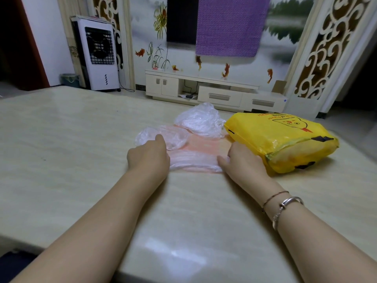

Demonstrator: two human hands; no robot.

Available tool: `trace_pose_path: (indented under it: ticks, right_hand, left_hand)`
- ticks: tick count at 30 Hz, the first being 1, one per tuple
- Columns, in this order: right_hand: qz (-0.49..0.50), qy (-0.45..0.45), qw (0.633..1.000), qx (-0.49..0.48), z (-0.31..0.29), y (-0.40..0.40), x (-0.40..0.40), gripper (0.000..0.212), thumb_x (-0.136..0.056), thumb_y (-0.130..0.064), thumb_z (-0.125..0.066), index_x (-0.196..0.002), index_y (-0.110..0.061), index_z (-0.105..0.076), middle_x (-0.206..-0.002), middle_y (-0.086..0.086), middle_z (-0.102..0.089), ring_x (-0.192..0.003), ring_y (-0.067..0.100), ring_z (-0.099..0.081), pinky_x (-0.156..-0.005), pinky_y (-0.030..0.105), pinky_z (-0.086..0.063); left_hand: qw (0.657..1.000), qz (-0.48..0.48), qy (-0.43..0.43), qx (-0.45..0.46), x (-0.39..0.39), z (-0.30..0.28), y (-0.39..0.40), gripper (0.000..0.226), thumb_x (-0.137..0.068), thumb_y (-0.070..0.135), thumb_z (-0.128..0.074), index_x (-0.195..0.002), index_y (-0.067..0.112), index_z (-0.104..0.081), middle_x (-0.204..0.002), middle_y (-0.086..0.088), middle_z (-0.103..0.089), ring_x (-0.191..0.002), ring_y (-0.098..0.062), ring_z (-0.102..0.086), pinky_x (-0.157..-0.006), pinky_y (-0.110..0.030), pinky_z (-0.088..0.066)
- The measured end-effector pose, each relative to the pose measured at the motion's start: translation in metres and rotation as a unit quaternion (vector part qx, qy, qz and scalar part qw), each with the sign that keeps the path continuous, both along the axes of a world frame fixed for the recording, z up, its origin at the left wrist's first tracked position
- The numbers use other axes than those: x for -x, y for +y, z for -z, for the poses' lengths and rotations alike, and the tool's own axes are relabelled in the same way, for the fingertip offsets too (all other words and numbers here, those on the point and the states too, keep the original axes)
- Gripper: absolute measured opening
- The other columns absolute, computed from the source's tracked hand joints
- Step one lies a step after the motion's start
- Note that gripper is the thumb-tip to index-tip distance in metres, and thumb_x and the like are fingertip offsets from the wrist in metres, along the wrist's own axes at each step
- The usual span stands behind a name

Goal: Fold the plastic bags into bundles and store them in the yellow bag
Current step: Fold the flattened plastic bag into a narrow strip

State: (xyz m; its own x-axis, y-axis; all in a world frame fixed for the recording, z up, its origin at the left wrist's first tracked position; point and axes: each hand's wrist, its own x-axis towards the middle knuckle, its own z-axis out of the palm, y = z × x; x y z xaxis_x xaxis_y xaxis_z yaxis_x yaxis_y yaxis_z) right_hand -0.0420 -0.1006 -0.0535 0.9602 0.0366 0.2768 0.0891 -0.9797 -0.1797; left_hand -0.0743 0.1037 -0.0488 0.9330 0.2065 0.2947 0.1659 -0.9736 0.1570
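Note:
A pale pink plastic bag [201,154] lies flattened on the table, its near edge folded into a thick band. My left hand [150,155] holds the band's left end and my right hand [241,160] holds its right end, fingers curled on the plastic. A clear crumpled bag [173,136] lies just beyond my left hand, partly on the pink one. Another clear crumpled bag [201,120] sits further back. The yellow bag [279,139] lies on its side right of my right hand, bulging, its printed face up.
The beige marble-look table [81,139] stretches wide to the left and toward me. Beyond its far edge are a low TV cabinet [214,92] and a white air cooler [98,54] on the floor.

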Motion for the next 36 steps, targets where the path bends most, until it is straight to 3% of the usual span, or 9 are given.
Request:
trace_pose_path:
  ticks: [4,8,11,17,22,24,27,30,36]
  right_hand:
    - [-0.051,0.033,0.996,-0.069,-0.001,-0.005,0.000,0.021,-0.090,-0.031,-0.053,-0.078,-0.014,-0.054,-0.096,0.012,-0.048,-0.098,0.029,-0.045,-0.077,0.034,-0.038]
    - [-0.114,0.130,0.889,-0.424,-0.024,-0.013,0.011,0.027,-0.093,-0.012,-0.054,-0.068,-0.014,-0.044,-0.067,0.003,-0.039,-0.058,0.015,-0.038,-0.048,0.022,-0.035]
    - [-0.162,0.217,0.750,-0.604,-0.045,-0.024,0.025,0.025,-0.096,-0.012,-0.054,-0.071,-0.013,-0.053,-0.065,0.004,-0.049,-0.051,0.017,-0.047,-0.054,0.027,-0.046]
    - [-0.250,0.272,0.694,-0.618,-0.057,-0.036,0.031,0.017,-0.089,-0.014,-0.059,-0.074,-0.018,-0.052,-0.071,-0.001,-0.056,-0.061,0.012,-0.055,-0.062,0.025,-0.053]
    - [-0.191,0.207,0.709,-0.647,-0.049,-0.029,0.024,0.027,-0.088,-0.026,-0.066,-0.105,-0.005,-0.061,-0.107,0.018,-0.065,-0.094,0.027,-0.061,-0.081,0.039,-0.054]
    - [-0.151,0.060,0.788,-0.593,-0.039,-0.021,0.018,0.025,-0.089,-0.026,-0.066,-0.107,-0.012,-0.054,-0.118,0.009,-0.063,-0.108,0.023,-0.059,-0.080,0.036,-0.053]
    - [-0.229,-0.159,0.935,-0.220,-0.024,-0.019,0.015,0.053,-0.084,-0.034,-0.067,-0.129,-0.019,-0.043,-0.136,-0.001,-0.045,-0.128,0.017,-0.040,-0.104,0.030,-0.034]
    - [-0.332,-0.147,0.930,-0.049,-0.015,-0.010,0.020,0.072,-0.075,-0.041,-0.066,-0.139,-0.026,-0.035,-0.147,-0.002,-0.033,-0.136,0.020,-0.030,-0.111,0.037,-0.027]
    - [-0.415,-0.129,0.900,-0.025,-0.014,0.014,0.035,0.020,-0.074,-0.020,-0.055,-0.093,-0.022,-0.059,-0.101,-0.006,-0.059,-0.097,0.020,-0.049,-0.084,0.030,-0.039]
  left_hand:
    - [0.999,0.008,-0.048,-0.022,-0.001,0.001,0.001,0.022,-0.097,0.019,-0.041,-0.117,0.014,-0.048,-0.117,-0.006,-0.053,-0.107,-0.031,-0.051,-0.076,-0.032,-0.032]
    - [0.935,0.152,-0.145,0.285,-0.004,-0.006,-0.002,0.025,-0.096,0.040,-0.049,-0.106,0.018,-0.057,-0.112,0.003,-0.059,-0.106,-0.019,-0.055,-0.086,-0.030,-0.044]
    - [0.864,0.240,-0.084,0.435,0.008,-0.021,-0.012,0.055,-0.080,0.066,-0.051,-0.118,0.026,-0.057,-0.118,0.019,-0.059,-0.110,0.001,-0.055,-0.083,-0.013,-0.039]
    - [0.772,0.352,0.123,0.515,0.024,-0.033,-0.014,0.069,-0.072,0.056,-0.062,-0.135,0.030,-0.050,-0.116,0.017,-0.066,-0.108,0.007,-0.060,-0.090,-0.017,-0.045]
    - [0.749,0.337,0.128,0.555,0.023,-0.030,-0.012,0.041,-0.085,0.018,-0.071,-0.124,0.022,-0.061,-0.110,-0.007,-0.066,-0.090,-0.015,-0.066,-0.086,-0.031,-0.052]
    - [0.778,0.244,0.069,0.575,0.016,-0.027,-0.012,0.034,-0.087,0.011,-0.069,-0.119,0.022,-0.063,-0.105,-0.012,-0.067,-0.082,-0.022,-0.068,-0.078,-0.030,-0.054]
    - [0.790,0.087,-0.006,0.606,0.006,-0.020,-0.011,0.031,-0.086,0.010,-0.066,-0.115,0.020,-0.061,-0.097,-0.016,-0.066,-0.081,-0.029,-0.066,-0.066,-0.030,-0.054]
    - [0.781,0.075,-0.025,0.620,0.002,-0.011,-0.012,0.050,-0.072,0.017,-0.066,-0.120,0.017,-0.055,-0.108,-0.016,-0.063,-0.097,-0.028,-0.064,-0.072,-0.032,-0.050]
    - [0.813,0.063,0.001,0.578,-0.002,-0.003,-0.012,0.045,-0.087,0.004,-0.055,-0.129,0.017,-0.047,-0.114,-0.010,-0.058,-0.095,-0.023,-0.059,-0.064,-0.026,-0.048]
